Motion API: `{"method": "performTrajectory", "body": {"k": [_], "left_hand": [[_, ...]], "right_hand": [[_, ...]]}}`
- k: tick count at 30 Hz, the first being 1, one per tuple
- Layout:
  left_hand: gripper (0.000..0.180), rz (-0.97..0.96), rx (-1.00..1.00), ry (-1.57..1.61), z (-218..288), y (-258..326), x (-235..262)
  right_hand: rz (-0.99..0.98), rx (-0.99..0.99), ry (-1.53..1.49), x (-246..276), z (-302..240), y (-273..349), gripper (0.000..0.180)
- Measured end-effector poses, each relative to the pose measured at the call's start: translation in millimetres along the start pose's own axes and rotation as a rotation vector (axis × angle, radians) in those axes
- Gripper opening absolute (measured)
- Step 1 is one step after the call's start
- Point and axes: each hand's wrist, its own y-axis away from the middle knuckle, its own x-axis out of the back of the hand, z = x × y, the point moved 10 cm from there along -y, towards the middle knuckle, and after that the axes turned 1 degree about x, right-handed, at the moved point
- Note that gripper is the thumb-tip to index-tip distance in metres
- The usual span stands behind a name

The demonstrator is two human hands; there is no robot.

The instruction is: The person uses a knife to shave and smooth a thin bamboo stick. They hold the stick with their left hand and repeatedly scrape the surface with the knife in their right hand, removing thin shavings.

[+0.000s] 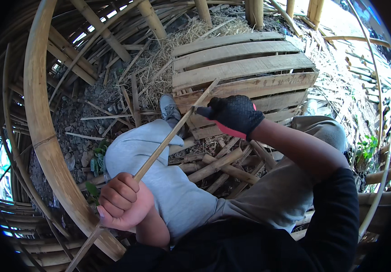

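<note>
My bare left hand (125, 201) is closed around a long, thin bamboo strip (172, 135). The strip slants up and away over my left leg, and its lower end runs on below my fist toward the bottom left. Near its far end, my right hand (235, 115) in a black and pink glove is closed. A short dark grey tip (203, 111) sticks out from the glove against the strip; whether it is a blade or a gloved finger I cannot make out. The palm side of the glove is hidden.
Beyond my hands stands a slatted wooden crate (245, 65). A thick bamboo pole (41, 113) curves along my left. Cut bamboo pieces (225, 165) lie between my legs, with straw (191, 38) behind. More bamboo poles (152, 20) stand at the back.
</note>
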Motion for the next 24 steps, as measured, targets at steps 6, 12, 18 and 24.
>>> {"method": "performTrajectory", "body": {"k": [6, 12, 18, 24], "left_hand": [[0.053, 0.037, 0.007, 0.047, 0, -2, 8], [0.054, 0.102, 0.005, 0.055, -3, -4, 14], [0.055, -0.013, -0.005, 0.005, 0, 0, 0], [0.056, -0.04, -0.016, 0.004, 3, -5, -7]], "right_hand": [[0.187, 0.12, -0.039, 11, -75, 5, 0.028], [-0.074, -0.048, 0.165, 5, 13, -15, 0.028], [-0.161, -0.043, -0.077, 7, -43, -6, 0.03], [-0.131, -0.144, 0.028, 1, 34, -23, 0.035]]}}
